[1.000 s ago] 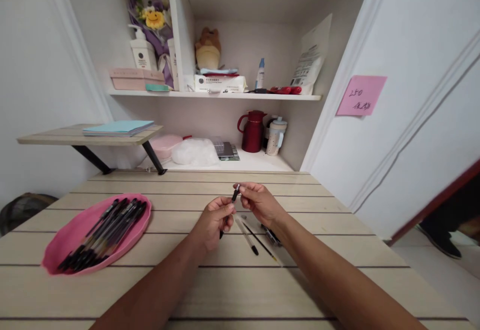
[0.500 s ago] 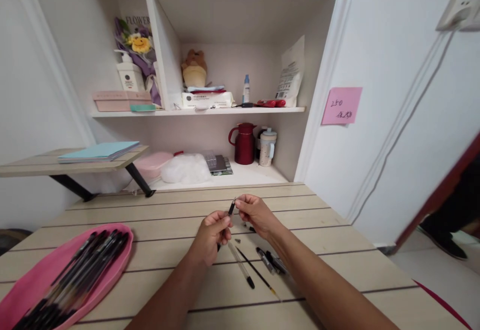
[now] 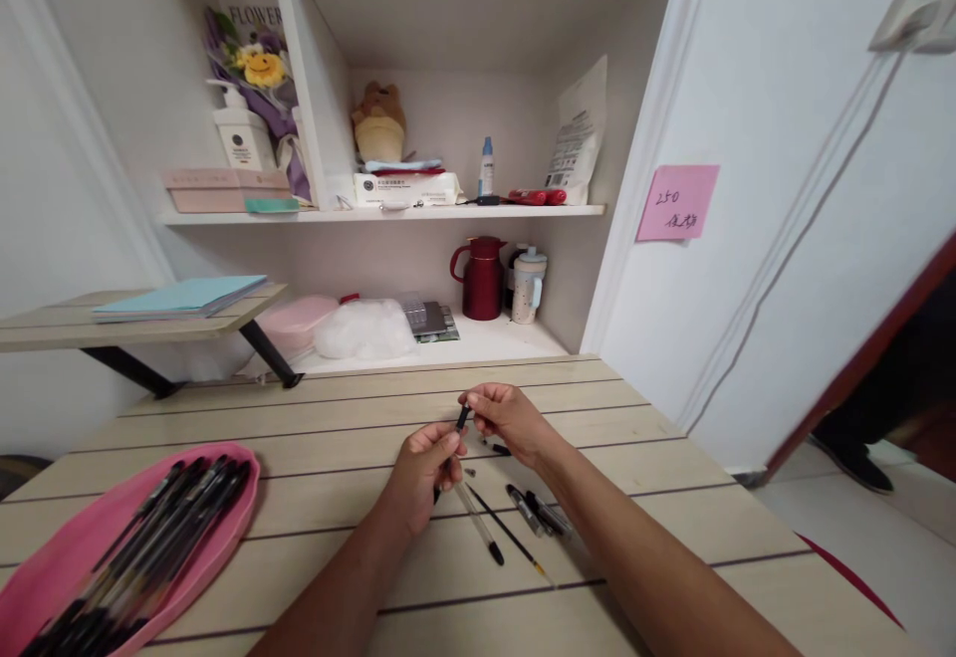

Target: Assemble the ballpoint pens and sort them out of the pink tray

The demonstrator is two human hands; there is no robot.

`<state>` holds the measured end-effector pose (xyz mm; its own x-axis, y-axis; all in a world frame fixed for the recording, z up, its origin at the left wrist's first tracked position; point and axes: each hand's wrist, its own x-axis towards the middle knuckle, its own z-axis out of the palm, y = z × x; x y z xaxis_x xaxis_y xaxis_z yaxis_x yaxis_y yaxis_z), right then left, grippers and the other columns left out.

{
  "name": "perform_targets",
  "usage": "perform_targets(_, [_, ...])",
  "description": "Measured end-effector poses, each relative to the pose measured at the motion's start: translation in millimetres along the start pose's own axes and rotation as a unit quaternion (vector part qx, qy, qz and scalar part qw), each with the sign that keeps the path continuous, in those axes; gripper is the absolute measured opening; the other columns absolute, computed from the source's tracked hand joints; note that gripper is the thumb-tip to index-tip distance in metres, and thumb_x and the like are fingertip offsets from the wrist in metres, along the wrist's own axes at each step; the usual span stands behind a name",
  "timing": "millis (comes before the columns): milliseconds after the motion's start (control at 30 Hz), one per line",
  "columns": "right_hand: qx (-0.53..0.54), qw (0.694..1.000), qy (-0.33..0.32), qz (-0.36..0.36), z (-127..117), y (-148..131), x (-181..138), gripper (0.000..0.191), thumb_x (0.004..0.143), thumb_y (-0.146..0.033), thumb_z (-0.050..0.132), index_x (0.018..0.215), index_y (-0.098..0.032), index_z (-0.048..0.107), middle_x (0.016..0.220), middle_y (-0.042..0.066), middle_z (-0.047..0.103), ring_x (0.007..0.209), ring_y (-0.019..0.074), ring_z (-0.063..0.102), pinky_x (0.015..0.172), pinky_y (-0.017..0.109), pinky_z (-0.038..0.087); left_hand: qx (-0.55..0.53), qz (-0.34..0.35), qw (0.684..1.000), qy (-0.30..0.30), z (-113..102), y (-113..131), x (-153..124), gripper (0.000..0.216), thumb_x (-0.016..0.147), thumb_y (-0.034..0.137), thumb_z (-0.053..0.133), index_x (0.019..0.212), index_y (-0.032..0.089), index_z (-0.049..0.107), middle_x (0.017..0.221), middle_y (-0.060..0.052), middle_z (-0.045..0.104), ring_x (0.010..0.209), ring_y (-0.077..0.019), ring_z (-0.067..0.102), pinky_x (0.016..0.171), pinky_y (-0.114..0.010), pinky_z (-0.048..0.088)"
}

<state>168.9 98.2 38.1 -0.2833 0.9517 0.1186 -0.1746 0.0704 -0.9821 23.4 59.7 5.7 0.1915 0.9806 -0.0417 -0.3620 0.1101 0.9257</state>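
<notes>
Both my hands meet over the middle of a pale slatted wooden table (image 3: 672, 498). My left hand (image 3: 419, 473) is closed round a black pen part (image 3: 461, 421), gripping its lower end. My right hand (image 3: 508, 420) pinches the top end of the same piece with thumb and fingertips. Just below my hands several loose pen pieces lie on the table: a clear barrel with a black tip (image 3: 478, 525), a thin black refill (image 3: 509, 536) and dark caps or clips (image 3: 536, 513).
A pink oval tray (image 3: 67, 552) with several black pens sits at the table's left front. Behind are shelves with a red jug (image 3: 482, 279), a cup, bottles, a plush toy. A pink sticky note (image 3: 676, 202) hangs on the right wall. A low side shelf holds blue books (image 3: 179, 296).
The view tilted up and then shifted slightly, so the tray slid toward the lower left. My hands stay together on the pen part, with the right fingers shifting little at its top.
</notes>
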Motion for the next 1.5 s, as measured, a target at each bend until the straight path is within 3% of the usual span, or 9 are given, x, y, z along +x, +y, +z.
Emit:
perform_targets(67, [-0.098, 0.995, 0.009, -0.022, -9, -2, 2, 0.029, 0.066, -0.041, 0.058, 0.082, -0.016, 0.06, 0.065, 0.0, 0.058, 0.044, 0.0065, 0.045, 0.042, 0.02, 0.029, -0.013, 0.004, 1.0, 0.003, -2, 0, 2, 0.026, 0.064, 0.031, 0.063, 0.082, 0.014, 0.057, 0.062, 0.003, 0.055, 0.04, -0.003, 0.043, 0.035, -0.016, 0.024])
perform_targets(133, [-0.26, 0.965, 0.034, -0.032, -20, -3, 3, 0.021, 0.069, -0.035, 0.055, 0.078, -0.017, 0.06, 0.067, 0.001, 0.06, 0.048, 0.0087, 0.049, 0.045, 0.021, 0.032, -0.023, 0.002, 1.0, 0.006, -5, 1, 4, 0.027, 0.064, 0.029, 0.063, 0.086, 0.015, 0.058, 0.065, 0.003, 0.055, 0.043, -0.0031, 0.044, 0.037, -0.015, 0.026])
perform_targets(267, [-0.573, 0.819, -0.005, 0.024, -35, 0, 1, 0.008, 0.061, -0.025, 0.059, 0.062, -0.018, 0.063, 0.064, 0.004, 0.062, 0.06, 0.0151, 0.055, 0.052, 0.024, 0.034, -0.04, 0.0, 0.999, 0.011, -10, 1, 7, 0.03, 0.062, 0.024, 0.065, 0.09, 0.014, 0.058, 0.068, 0.001, 0.056, 0.047, -0.0036, 0.047, 0.04, -0.016, 0.03])
perform_targets(333, [-0.619, 0.783, -0.029, 0.054, -35, 2, -1, 0.009, 0.056, -0.025, 0.063, 0.061, -0.018, 0.064, 0.066, 0.005, 0.064, 0.061, 0.0172, 0.055, 0.051, 0.025, 0.033, -0.045, -0.003, 0.999, 0.01, -11, 1, 8, 0.03, 0.062, 0.023, 0.065, 0.09, 0.014, 0.059, 0.068, 0.002, 0.055, 0.047, -0.004, 0.048, 0.041, -0.016, 0.031])
perform_targets(567, [-0.651, 0.752, -0.053, 0.085, -27, 5, -5, 0.017, 0.053, -0.022, 0.062, 0.069, -0.019, 0.068, 0.073, 0.008, 0.066, 0.065, 0.0203, 0.058, 0.052, 0.025, 0.033, -0.056, -0.011, 0.998, -0.005, -17, -3, 8, 0.032, 0.064, 0.025, 0.063, 0.094, 0.014, 0.059, 0.068, 0.0, 0.056, 0.049, -0.0066, 0.052, 0.042, -0.017, 0.032])
perform_targets(800, [-0.65, 0.747, -0.099, 0.097, -27, 6, -4, 0.02, 0.054, -0.021, 0.06, 0.071, -0.019, 0.069, 0.073, 0.006, 0.067, 0.065, 0.0184, 0.058, 0.052, 0.023, 0.034, -0.062, -0.001, 0.998, -0.008, -21, -3, 10, 0.033, 0.067, 0.024, 0.06, 0.098, 0.014, 0.056, 0.065, 0.0, 0.055, 0.045, -0.0058, 0.049, 0.04, -0.017, 0.029])
perform_targets(1033, [-0.61, 0.772, -0.142, 0.111, -30, 6, -4, 0.017, 0.057, -0.023, 0.058, 0.07, -0.017, 0.068, 0.064, 0.002, 0.064, 0.059, 0.0137, 0.055, 0.05, 0.02, 0.035, -0.065, -0.003, 0.998, -0.004, -24, -3, 12, 0.032, 0.067, 0.022, 0.059, 0.098, 0.014, 0.056, 0.065, 0.0, 0.055, 0.044, -0.0054, 0.048, 0.04, -0.017, 0.029])
perform_targets(1300, [-0.446, 0.86, -0.208, 0.135, -35, 8, -6, 0.01, 0.059, -0.022, 0.058, 0.065, -0.015, 0.063, 0.05, -0.003, 0.055, 0.048, 0.0091, 0.049, 0.047, 0.018, 0.036, -0.051, -0.002, 0.999, -0.015, -25, -4, 13, 0.031, 0.068, 0.023, 0.059, 0.097, 0.014, 0.056, 0.064, 0.001, 0.055, 0.043, -0.005, 0.048, 0.037, -0.016, 0.028])
perform_targets(1500, [-0.467, 0.862, -0.148, 0.131, -40, 5, -2, 0.011, 0.062, -0.022, 0.054, 0.06, -0.014, 0.061, 0.048, -0.002, 0.056, 0.049, 0.0096, 0.05, 0.049, 0.019, 0.037, -0.044, -0.007, 0.999, -0.018, -25, -4, 13, 0.031, 0.067, 0.024, 0.06, 0.095, 0.014, 0.056, 0.063, 0.001, 0.055, 0.042, -0.0049, 0.047, 0.036, -0.016, 0.027])
